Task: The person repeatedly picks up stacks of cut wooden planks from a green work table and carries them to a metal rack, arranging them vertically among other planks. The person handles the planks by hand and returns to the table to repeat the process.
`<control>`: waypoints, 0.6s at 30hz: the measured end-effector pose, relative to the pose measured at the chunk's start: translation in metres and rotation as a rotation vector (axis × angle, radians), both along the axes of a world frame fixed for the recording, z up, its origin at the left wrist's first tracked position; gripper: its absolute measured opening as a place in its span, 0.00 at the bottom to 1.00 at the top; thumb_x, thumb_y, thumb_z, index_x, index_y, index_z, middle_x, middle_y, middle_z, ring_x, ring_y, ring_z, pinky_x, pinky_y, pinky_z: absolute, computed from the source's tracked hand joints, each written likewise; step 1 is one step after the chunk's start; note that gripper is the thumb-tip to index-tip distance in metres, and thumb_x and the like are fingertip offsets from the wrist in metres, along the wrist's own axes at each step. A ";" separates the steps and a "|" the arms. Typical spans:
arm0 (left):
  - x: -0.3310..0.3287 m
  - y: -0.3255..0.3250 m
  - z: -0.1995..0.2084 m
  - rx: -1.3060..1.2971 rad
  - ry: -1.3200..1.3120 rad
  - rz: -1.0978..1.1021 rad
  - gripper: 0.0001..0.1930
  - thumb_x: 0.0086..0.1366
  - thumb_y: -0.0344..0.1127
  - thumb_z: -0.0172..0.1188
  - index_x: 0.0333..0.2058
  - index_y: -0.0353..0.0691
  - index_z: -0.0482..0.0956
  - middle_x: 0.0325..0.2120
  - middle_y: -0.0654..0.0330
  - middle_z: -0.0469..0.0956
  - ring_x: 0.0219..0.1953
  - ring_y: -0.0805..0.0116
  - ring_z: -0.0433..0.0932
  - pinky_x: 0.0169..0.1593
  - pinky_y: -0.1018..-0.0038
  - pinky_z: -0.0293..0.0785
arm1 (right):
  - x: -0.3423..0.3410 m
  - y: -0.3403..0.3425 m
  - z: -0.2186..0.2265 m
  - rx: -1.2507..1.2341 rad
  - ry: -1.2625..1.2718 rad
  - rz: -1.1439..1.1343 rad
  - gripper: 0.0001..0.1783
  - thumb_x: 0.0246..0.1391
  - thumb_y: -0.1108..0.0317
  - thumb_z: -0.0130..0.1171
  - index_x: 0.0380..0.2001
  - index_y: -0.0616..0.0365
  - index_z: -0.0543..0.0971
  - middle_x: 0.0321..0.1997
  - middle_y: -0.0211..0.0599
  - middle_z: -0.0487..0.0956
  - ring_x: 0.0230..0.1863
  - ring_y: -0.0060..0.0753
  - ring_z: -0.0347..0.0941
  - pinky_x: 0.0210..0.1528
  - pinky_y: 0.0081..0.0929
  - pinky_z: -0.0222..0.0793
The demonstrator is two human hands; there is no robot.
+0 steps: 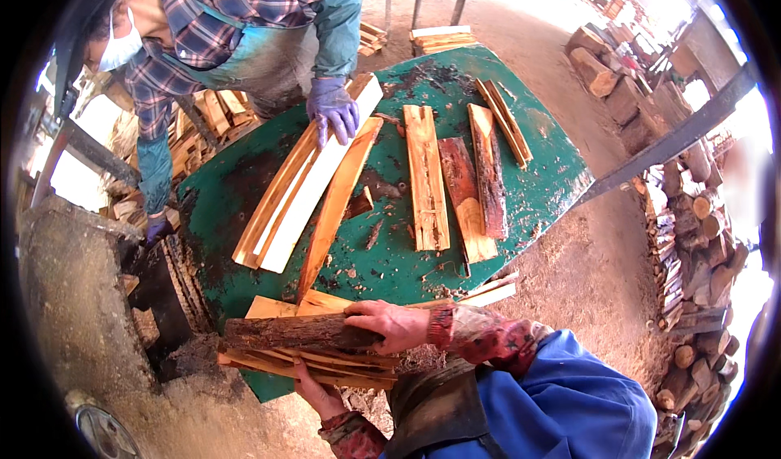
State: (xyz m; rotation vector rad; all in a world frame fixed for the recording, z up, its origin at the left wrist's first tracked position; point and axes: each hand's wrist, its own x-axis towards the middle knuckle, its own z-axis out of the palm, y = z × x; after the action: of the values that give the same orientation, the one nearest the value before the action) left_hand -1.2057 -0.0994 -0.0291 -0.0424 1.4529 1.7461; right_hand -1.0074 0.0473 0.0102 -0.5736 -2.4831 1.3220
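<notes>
At the near edge of the green table, my right hand [394, 325] grips the end of a bark-covered wood slab [285, 331]. Just below that slab is a stack of split wood strips [325, 368], held along its near side by my left hand [319, 390], thumb up against the strips. The slab and the strips lie one against the other. Beyond them, a pale plank [317, 194] and a long narrow board [338, 203] lie slantwise. A co-worker's purple-gloved hand [332, 113] presses on the pale plank.
Several split boards [427, 182] lie on the green table [374, 276], amid bark chips. A co-worker [236, 19] in a plaid shirt leans over its far left side. A grey machine [77, 272] stands left; a metal bar [667, 133] and stacked logs [700, 239] are at right.
</notes>
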 end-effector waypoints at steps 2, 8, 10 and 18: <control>0.007 0.001 0.008 -0.010 -0.006 0.027 0.33 0.62 0.48 0.62 0.58 0.32 0.63 0.53 0.53 0.69 0.51 0.60 0.72 0.53 0.65 0.71 | -0.013 0.001 -0.005 0.163 -0.035 0.058 0.37 0.40 0.71 0.63 0.57 0.63 0.66 0.62 0.55 0.60 0.62 0.56 0.60 0.62 0.42 0.61; 0.012 -0.005 0.008 -0.038 0.012 0.084 0.32 0.62 0.46 0.63 0.58 0.33 0.64 0.52 0.55 0.70 0.49 0.63 0.73 0.50 0.66 0.73 | -0.021 0.057 -0.022 0.360 0.013 0.003 0.25 0.43 0.71 0.59 0.48 0.62 0.73 0.53 0.49 0.71 0.57 0.50 0.67 0.59 0.41 0.67; 0.014 -0.003 0.007 -0.026 0.034 0.086 0.32 0.61 0.46 0.64 0.58 0.33 0.64 0.52 0.55 0.70 0.48 0.63 0.73 0.50 0.66 0.73 | -0.027 0.096 -0.038 0.699 0.007 -0.215 0.28 0.38 0.75 0.56 0.50 0.61 0.74 0.52 0.47 0.72 0.55 0.51 0.67 0.59 0.42 0.66; 0.034 -0.002 0.018 -0.120 0.032 0.185 0.39 0.58 0.46 0.67 0.63 0.42 0.58 0.55 0.58 0.67 0.52 0.60 0.70 0.52 0.62 0.71 | -0.034 0.201 -0.056 0.954 -0.303 -0.224 0.23 0.41 0.65 0.57 0.45 0.54 0.77 0.51 0.38 0.70 0.62 0.48 0.60 0.59 0.51 0.56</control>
State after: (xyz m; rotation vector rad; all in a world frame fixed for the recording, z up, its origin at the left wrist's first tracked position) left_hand -1.1721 -0.1013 -0.0107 -0.2197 1.6191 1.8105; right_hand -1.0415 0.2480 -0.0459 -0.7806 -2.7655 -0.1068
